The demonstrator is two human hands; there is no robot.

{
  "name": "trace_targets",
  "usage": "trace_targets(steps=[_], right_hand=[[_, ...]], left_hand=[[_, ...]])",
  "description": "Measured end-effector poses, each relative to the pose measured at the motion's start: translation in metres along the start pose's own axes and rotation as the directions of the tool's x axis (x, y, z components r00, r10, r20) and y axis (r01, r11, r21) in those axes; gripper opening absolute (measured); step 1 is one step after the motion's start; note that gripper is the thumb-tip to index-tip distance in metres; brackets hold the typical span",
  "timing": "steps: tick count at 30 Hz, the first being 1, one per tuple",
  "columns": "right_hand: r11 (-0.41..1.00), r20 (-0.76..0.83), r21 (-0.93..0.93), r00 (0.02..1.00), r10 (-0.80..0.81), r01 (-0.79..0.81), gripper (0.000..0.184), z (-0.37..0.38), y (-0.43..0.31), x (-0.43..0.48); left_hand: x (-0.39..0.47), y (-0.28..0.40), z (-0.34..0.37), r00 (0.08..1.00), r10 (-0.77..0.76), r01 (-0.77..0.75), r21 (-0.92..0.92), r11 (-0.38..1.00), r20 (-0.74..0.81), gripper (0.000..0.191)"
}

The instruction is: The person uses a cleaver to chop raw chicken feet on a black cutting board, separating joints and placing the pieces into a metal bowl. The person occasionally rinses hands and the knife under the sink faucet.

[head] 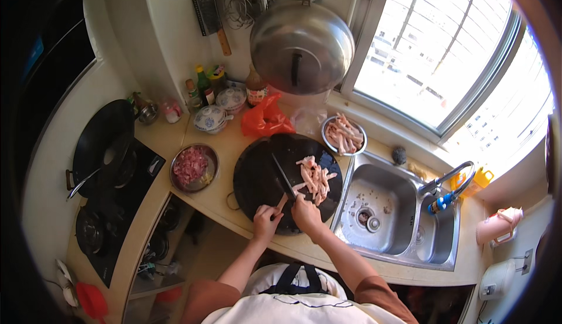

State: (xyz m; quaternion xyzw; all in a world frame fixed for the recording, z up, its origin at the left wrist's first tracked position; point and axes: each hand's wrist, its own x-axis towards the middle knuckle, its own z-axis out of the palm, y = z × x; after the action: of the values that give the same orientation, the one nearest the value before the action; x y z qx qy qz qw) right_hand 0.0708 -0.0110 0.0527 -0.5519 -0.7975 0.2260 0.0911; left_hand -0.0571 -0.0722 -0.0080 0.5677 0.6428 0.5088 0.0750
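Observation:
On a round black cutting board, a knife points away from me, its blade toward the board's middle. My right hand is closed on its handle, which the fingers mostly hide. Just left of it, my left hand grips the near end of a pale chicken foot; the far end reaches the knife. A loose pile of chicken feet lies on the board's right half. More chicken feet fill a metal bowl behind the board, to the right.
Left of the board stands a metal bowl of chopped raw meat. Behind it are a red plastic bag, lidded bowls and bottles. A double sink adjoins the board's right; a wok sits far left.

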Motion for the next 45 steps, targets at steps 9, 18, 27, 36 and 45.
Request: trace_targets(steps=[9, 18, 27, 36, 45], right_hand=[[0.999, -0.001, 0.012, 1.0, 0.03, -0.03, 0.031, 0.003, 0.002, -0.017], [0.999, -0.027, -0.026, 0.999, -0.044, 0.044, 0.026, -0.016, -0.002, -0.016], [0.981, -0.113, 0.182, 0.992, -0.05, 0.07, 0.033, -0.059, -0.023, 0.012], [0.939, -0.34, 0.238, 0.927, -0.157, 0.247, 0.024, -0.083, -0.04, 0.016], [0.996, 0.056, -0.008, 0.995, -0.088, 0.088, 0.019, 0.003, -0.015, 0.028]], left_hand=[[-0.007, -0.002, 0.007, 0.999, -0.011, 0.008, 0.078, 0.997, 0.043, 0.016], [0.01, 0.012, 0.0, 1.0, -0.017, 0.017, -0.006, 1.0, -0.026, 0.017], [0.036, 0.008, -0.003, 0.995, 0.05, -0.054, -0.038, 0.998, -0.084, 0.023], [0.004, -0.003, -0.011, 1.0, -0.029, 0.029, 0.062, 0.998, -0.006, 0.036], [0.004, 0.001, -0.025, 0.986, -0.162, 0.164, 0.034, 0.986, -0.033, 0.035]])
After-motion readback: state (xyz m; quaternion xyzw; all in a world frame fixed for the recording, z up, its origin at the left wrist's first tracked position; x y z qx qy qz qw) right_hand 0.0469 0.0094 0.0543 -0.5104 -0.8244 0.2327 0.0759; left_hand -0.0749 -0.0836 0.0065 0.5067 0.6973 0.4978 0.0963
